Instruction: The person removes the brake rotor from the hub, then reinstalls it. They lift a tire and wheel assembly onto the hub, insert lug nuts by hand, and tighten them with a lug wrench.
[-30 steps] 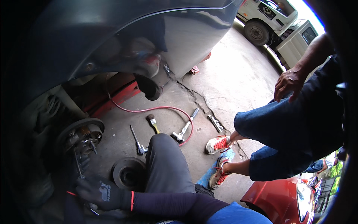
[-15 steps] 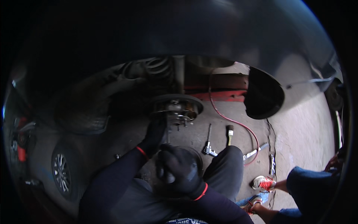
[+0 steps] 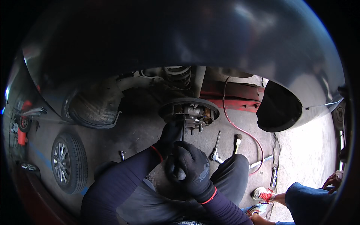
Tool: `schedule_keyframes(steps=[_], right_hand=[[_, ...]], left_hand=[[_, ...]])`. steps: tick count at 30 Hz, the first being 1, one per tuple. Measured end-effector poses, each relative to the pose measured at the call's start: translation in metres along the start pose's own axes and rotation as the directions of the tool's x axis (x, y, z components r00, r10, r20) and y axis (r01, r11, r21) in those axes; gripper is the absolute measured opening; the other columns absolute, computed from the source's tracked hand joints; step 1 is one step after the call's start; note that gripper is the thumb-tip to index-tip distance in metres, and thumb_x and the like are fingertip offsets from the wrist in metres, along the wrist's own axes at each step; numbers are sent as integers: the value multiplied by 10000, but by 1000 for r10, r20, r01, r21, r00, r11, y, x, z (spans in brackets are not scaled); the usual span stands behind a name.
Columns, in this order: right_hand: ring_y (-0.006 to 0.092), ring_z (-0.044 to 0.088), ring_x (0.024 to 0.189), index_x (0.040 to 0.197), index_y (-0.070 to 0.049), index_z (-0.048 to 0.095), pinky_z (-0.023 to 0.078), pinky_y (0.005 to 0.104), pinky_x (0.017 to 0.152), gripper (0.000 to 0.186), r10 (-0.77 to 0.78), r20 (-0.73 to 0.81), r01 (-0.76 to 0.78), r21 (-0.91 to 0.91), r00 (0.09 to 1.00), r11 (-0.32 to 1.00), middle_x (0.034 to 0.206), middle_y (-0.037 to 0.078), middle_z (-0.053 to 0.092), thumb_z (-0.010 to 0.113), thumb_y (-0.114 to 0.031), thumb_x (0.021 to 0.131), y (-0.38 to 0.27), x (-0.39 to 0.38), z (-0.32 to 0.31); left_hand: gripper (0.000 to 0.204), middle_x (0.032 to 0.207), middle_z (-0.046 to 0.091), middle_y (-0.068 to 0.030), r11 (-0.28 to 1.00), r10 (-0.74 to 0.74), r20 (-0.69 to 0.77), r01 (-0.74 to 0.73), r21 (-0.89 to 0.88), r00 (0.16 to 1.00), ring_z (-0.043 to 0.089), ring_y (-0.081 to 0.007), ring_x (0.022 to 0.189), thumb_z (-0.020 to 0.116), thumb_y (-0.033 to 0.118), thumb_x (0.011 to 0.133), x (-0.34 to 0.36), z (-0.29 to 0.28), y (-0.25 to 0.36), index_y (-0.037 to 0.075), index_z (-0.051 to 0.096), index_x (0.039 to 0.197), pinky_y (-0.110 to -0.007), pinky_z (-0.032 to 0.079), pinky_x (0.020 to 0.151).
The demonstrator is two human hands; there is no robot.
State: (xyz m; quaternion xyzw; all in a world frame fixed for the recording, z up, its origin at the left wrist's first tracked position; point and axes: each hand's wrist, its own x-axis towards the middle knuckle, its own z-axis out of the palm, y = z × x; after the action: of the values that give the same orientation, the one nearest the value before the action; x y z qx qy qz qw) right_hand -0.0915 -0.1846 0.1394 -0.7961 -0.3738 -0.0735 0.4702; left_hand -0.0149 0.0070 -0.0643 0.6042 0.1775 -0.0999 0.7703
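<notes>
Since a second ago our view has swung round, so the big dark car [image 3: 180, 37] now arches right over our grip, its curved edge well above. Another person's leg [image 3: 309, 202] is far to the right. A wheel [image 3: 69, 163] stands well apart on the left, leaving our elbow room, but our knee [image 3: 237, 165] is near on the right. The round brake [image 3: 193, 108], just above our grip, is now near the middle, so we see the work better. Our left hand [image 3: 169, 135] is by its lower left edge; we can't tell if it holds anything. Our right hand [image 3: 192, 168] is wrapped round a thin tool [image 3: 184, 132] pointing up at the brake.
</notes>
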Motion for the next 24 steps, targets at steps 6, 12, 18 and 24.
schedule_keyframes(steps=[6,12,18,24], right_hand=[[345,642,901,1173,-13,589,505,452,765,498,-38,21,39,-73,999,997,1126,193,623,723,-237,749,1,-4,4],[371,668,956,1094,-32,652,537,446,801,446,-1,17,1,-29,1000,1000,1174,198,661,765,-169,685,5,-9,6],[351,646,887,1157,-27,600,504,453,744,515,-74,-11,74,-37,997,997,1135,200,619,715,-257,710,14,-16,10],[342,648,877,1161,-31,600,504,445,738,519,-105,2,105,-66,995,992,1135,185,623,728,-252,710,16,-13,9]], left_hand=[[303,781,581,-17,968,73,-61,-56,243,995,554,-113,655,569,375,1038,-10,0,-1,92,637,953,-275,476,571],[310,839,639,-30,935,167,-140,-111,338,976,634,-122,738,605,365,1030,-22,13,14,61,668,1043,-277,525,660],[327,898,686,-64,917,99,-179,-20,398,979,668,-146,789,576,331,1041,-34,22,30,39,674,1151,-316,556,728],[364,912,705,-69,923,144,-206,-56,382,968,678,-155,801,578,357,1036,-42,32,41,35,673,1176,-321,558,741]])
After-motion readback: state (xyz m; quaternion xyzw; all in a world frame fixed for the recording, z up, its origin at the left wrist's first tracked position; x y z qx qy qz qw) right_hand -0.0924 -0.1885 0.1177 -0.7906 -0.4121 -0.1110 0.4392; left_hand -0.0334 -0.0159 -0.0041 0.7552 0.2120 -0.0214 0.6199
